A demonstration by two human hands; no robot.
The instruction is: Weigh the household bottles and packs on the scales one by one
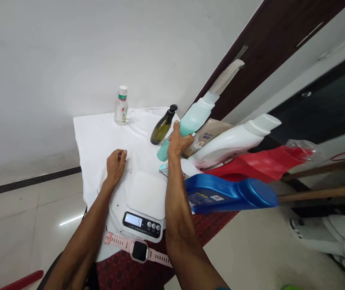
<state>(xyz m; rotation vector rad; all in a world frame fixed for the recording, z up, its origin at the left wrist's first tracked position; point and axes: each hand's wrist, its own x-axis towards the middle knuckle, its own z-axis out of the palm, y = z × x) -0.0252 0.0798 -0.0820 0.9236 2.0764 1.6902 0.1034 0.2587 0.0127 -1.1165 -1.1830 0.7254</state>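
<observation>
My right hand [178, 141] is wrapped round the lower part of a tall spray bottle [199, 114] with pale green liquid and a long white head. The bottle leans to the right. My left hand [116, 164] rests over the white cloth [96, 141], its fingers curled in; whether anything small is between them I cannot make out. Between my forearms lies a white digital kitchen scale [147, 195], its display reading 5. Just left of the spray bottle stands a dark green bottle [162, 128] with a black cap.
Near the wall stands a small clear bottle [121, 106]. To the right are a beige pack [208, 135], a white bottle [229, 143], a red bottle [251, 165] and a blue bottle [220, 193]. A pink-strapped smartwatch [139, 251] lies in front of the scale.
</observation>
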